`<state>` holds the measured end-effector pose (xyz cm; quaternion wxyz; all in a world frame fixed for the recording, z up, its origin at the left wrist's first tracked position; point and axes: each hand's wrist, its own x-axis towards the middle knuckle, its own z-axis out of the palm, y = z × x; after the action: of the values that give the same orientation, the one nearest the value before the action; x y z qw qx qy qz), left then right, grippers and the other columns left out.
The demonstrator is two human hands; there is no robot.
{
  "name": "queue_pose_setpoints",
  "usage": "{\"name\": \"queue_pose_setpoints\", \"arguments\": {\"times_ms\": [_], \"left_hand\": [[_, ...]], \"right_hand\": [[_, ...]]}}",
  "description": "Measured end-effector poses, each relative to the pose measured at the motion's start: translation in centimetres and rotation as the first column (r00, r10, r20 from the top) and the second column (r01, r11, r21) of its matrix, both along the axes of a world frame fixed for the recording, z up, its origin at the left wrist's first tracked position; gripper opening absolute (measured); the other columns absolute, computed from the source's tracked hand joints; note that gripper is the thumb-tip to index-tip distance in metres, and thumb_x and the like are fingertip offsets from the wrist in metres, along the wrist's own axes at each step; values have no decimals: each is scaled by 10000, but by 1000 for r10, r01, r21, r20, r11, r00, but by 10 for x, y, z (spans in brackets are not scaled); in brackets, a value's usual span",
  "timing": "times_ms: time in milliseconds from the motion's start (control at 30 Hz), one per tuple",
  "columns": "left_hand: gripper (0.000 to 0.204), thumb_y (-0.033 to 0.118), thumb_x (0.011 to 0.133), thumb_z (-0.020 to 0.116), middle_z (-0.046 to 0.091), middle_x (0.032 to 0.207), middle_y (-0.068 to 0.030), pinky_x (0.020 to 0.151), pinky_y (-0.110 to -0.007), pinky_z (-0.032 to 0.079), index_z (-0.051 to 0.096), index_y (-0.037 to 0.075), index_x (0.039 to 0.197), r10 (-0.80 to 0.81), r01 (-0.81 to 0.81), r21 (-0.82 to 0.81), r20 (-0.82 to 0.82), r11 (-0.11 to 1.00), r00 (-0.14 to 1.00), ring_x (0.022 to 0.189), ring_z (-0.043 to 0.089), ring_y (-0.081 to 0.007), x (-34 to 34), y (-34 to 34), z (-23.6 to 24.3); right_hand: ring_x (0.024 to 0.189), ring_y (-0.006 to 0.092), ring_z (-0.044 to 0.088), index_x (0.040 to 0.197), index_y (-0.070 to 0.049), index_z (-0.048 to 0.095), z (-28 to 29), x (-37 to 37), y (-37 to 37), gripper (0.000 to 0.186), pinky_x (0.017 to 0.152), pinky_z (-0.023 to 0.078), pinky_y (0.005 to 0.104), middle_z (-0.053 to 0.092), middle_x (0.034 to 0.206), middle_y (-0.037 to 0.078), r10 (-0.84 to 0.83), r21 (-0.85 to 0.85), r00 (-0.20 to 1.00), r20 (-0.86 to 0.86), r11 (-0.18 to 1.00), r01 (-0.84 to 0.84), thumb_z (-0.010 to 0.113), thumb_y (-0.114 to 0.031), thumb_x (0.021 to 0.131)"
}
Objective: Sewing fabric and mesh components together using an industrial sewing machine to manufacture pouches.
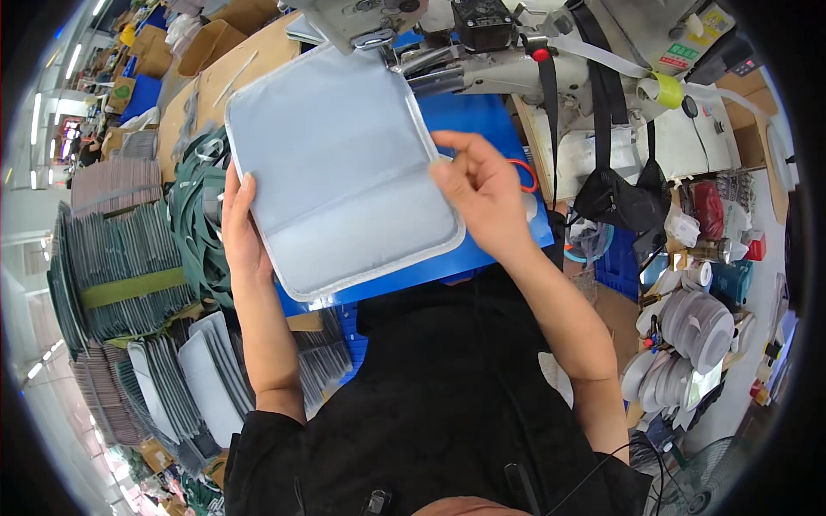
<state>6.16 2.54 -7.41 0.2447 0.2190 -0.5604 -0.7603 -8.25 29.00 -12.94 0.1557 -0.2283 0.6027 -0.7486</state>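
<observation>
A flat grey fabric panel point(344, 163) with rounded corners and a pale bound edge lies tilted in front of me. Its upper right corner reaches under the head of a sewing machine point(482, 52). My left hand point(241, 224) grips the panel's left edge, thumb on top and the other fingers mostly hidden beneath. At the right edge, my right hand point(483, 193) has thumb and bent forefinger closed at the binding. A crease runs across the panel's lower half. Below it shows a blue work surface point(516, 232), and red-handled scissors point(527, 175) lie partly hidden behind my right hand.
Dark green straps point(200, 215) hang in a heap at the left, beside stacks of bundled panels point(129, 267). A black pouch point(624, 198) hangs from the machine at right. Farther right stand rolls of pale tape point(697, 331). A fan point(705, 482) is at the lower right.
</observation>
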Motion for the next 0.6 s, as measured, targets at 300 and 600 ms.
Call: {"name": "queue_pose_setpoints", "arguments": {"times_ms": [300, 600], "left_hand": [[688, 165, 971, 689, 581, 1422, -151, 1048, -344, 488, 384, 15, 1568, 56, -38, -226, 76, 973, 996, 1255, 598, -213, 19, 16, -9], [642, 103, 953, 703, 640, 1358, -128, 1048, -316, 475, 443, -13, 1529, 51, -44, -241, 23, 969, 998, 1192, 633, -187, -12, -9, 8]], "right_hand": [[977, 67, 637, 1421, 32, 551, -3, 12, -6, 411, 878, 508, 235, 706, 1141, 46, 291, -383, 897, 332, 911, -154, 586, -180, 1071], [1137, 149, 662, 1443, 40, 530, -5, 0, -38, 448, 998, 525, 299, 679, 1296, 114, 379, -566, 820, 428, 820, -84, 587, -185, 1061]]}}
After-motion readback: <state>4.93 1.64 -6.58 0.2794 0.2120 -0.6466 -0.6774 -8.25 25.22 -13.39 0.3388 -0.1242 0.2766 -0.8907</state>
